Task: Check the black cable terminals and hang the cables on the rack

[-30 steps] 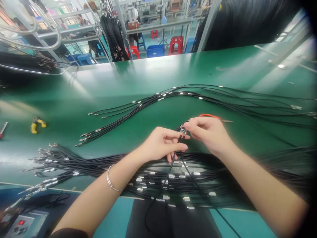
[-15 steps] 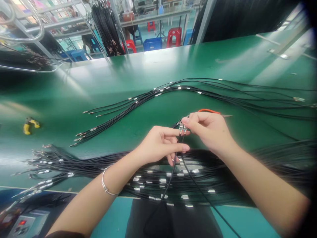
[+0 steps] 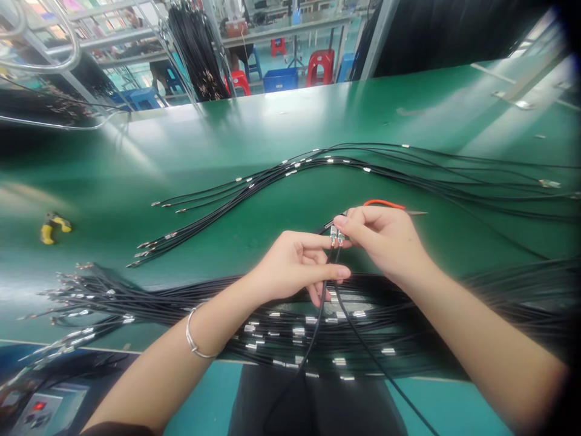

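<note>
Above the green table (image 3: 218,145), near its middle, we see two small metal connectors (image 3: 333,236), which stand side by side at the upper ends of two black cables (image 3: 321,312). They are between the hands: to the right of the left hand (image 3: 290,263), and just below the fingertips of the right hand (image 3: 385,236). Their long axis points away from the person – almost straight up in our view – so it lies across the left forefinger, which is stretched out behind them.

The left hand, as we judge it, is grasping the pair of cables lightly, with its thumb extended and the other fingers loosely bent. The right thumb and forefinger come together at the top of the connectors (whether they are closed on the metal, we cannot tell, because the fingertips cover this place). Both hands are thus equally near: the left supports from the side, and the right meets the upper end.

Under the hands we notice a thick cable bundle (image 3: 181,300) lying along the near edge, and farther away a thinner cable bundle (image 3: 272,175) in a gentle arch. Just beyond the right hand lies an orange-handled tool (image 3: 385,203), partly hidden, while yellow-handled pliers (image 3: 48,233) rest well apart at the left.
</note>
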A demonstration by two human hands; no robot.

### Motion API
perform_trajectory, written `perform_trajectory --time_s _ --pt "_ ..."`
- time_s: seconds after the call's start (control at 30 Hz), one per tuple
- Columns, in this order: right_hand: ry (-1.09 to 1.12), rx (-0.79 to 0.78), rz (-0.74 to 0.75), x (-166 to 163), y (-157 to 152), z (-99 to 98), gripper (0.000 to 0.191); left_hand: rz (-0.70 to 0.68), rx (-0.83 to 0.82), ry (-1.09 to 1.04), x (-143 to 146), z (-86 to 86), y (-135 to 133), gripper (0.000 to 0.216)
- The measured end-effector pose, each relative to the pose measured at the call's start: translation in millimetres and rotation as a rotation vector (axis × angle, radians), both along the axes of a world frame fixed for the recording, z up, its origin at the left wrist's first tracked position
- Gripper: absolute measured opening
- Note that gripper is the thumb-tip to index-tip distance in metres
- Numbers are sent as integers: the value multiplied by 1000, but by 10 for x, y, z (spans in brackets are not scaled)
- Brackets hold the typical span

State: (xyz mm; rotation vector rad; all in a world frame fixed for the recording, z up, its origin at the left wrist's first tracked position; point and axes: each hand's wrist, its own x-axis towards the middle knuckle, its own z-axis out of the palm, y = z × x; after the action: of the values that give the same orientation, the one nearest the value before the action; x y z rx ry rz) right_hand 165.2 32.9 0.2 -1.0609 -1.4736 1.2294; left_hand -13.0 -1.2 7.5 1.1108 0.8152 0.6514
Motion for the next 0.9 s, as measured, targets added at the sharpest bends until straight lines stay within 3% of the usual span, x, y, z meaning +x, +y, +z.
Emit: perform_trajectory --time_s 0.3,0.9 --pt "-43 -259 160 5 23 -4 39 -45 -67 -48 3 16 -6 47" --pt "107 -472 335 0 22 6 44 -56 -118 -134 4 51 -30 45"
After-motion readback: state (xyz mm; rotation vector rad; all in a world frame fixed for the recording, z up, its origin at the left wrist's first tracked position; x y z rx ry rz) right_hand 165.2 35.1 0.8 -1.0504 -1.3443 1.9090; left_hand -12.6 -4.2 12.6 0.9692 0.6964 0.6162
